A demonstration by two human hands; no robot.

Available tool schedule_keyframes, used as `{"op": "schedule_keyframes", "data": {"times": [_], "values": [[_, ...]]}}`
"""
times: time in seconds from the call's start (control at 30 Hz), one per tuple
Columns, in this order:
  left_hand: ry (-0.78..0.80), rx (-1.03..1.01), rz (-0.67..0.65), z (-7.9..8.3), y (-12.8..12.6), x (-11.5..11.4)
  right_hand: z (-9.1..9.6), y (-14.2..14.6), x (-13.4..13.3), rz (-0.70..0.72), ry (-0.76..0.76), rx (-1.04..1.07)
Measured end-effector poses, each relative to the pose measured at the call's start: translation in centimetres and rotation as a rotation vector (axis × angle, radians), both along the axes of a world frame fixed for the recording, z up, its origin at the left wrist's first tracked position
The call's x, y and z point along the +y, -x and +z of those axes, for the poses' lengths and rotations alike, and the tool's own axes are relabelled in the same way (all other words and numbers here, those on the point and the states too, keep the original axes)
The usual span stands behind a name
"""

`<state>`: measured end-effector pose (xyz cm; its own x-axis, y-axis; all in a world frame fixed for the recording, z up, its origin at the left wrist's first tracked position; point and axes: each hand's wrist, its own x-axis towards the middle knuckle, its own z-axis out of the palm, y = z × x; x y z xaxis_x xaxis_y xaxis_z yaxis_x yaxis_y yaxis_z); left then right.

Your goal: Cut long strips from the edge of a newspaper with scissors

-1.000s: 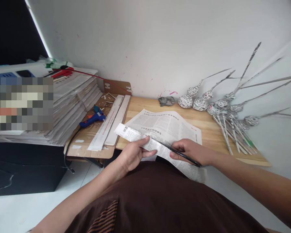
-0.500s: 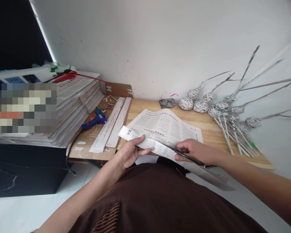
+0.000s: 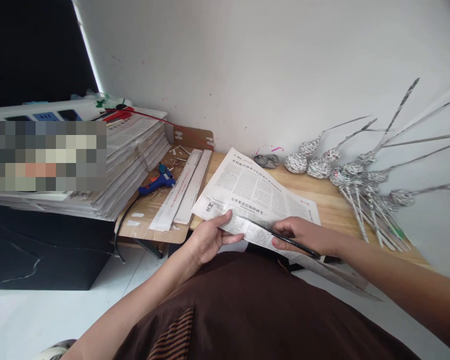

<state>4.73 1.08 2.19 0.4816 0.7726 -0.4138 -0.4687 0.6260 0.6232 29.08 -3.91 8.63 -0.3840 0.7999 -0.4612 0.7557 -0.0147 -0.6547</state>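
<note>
A printed newspaper sheet (image 3: 255,182) lies partly on the wooden table and reaches over its front edge towards my lap. My left hand (image 3: 212,237) pinches its near edge, thumb on top and fingers beneath. In my right hand (image 3: 309,235) are black-handled scissors (image 3: 300,246), their blades pointing left along the sheet. A cut part of the newspaper trails below and to the right of the scissors. How wide the blades are apart I cannot tell.
Long paper strips (image 3: 178,192) and a blue glue gun (image 3: 157,184) lie on cardboard at left. Beyond them rises a tall stack of paper (image 3: 150,145) with a power strip (image 3: 60,109). Woven newspaper gourd shapes (image 3: 297,163) and rolled paper sticks (image 3: 375,215) stand at right.
The newspaper's far part has swung up to the left and lies flatter. The whole view has shifted slightly. Both hands keep their hold.
</note>
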Motion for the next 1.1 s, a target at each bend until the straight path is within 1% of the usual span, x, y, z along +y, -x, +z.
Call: {"op": "schedule_keyframes", "data": {"times": [0.33, 0.5, 0.57, 0.77, 0.87, 0.97, 1.1], "values": [[0.002, -0.011, 0.013, 0.3, 0.4, -0.1, 1.0, 0.9, 0.0, -0.026, 0.027, -0.004], [-0.012, -0.026, 0.007, 0.6, 0.4, -0.2, 2.1, 1.1, 0.1, 0.057, 0.034, -0.010], [-0.019, -0.031, 0.006, 0.6, 0.4, -0.2, 2.3, 1.2, 0.1, 0.064, 0.024, -0.024], [-0.043, -0.057, 0.052, 0.3, 0.3, -0.3, 1.6, 1.0, 0.0, 0.031, -0.017, -0.097], [-0.073, -0.046, 0.024, -0.2, 0.2, -0.4, 1.3, 0.9, -0.1, 0.028, -0.024, -0.125], [-0.116, -0.032, -0.014, -0.8, -0.1, -0.5, 1.4, 1.1, -0.3, 0.035, -0.073, -0.148], [-0.117, 0.007, -0.001, -1.1, -0.5, -0.6, 1.7, 1.5, -0.8, 0.021, -0.141, -0.229]]}}
